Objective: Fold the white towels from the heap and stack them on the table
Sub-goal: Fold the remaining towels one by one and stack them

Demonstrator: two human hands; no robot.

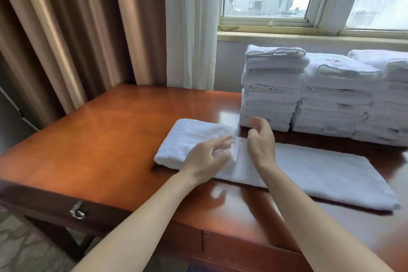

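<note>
White towel (309, 172) long strip, left end folded over | left hand (206, 158) loose on fold | right hand (261, 140) loose, empty

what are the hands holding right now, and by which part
Nothing is plainly gripped. The left hand lays blurred fingers at the edge of the towel where it is folded over; the right hand hovers loosely curled above, empty.

A long white towel (309, 174) lies flat, its nine-o'clock end folded over; folded stacks (309, 95) stand at one o'clock.
</note>
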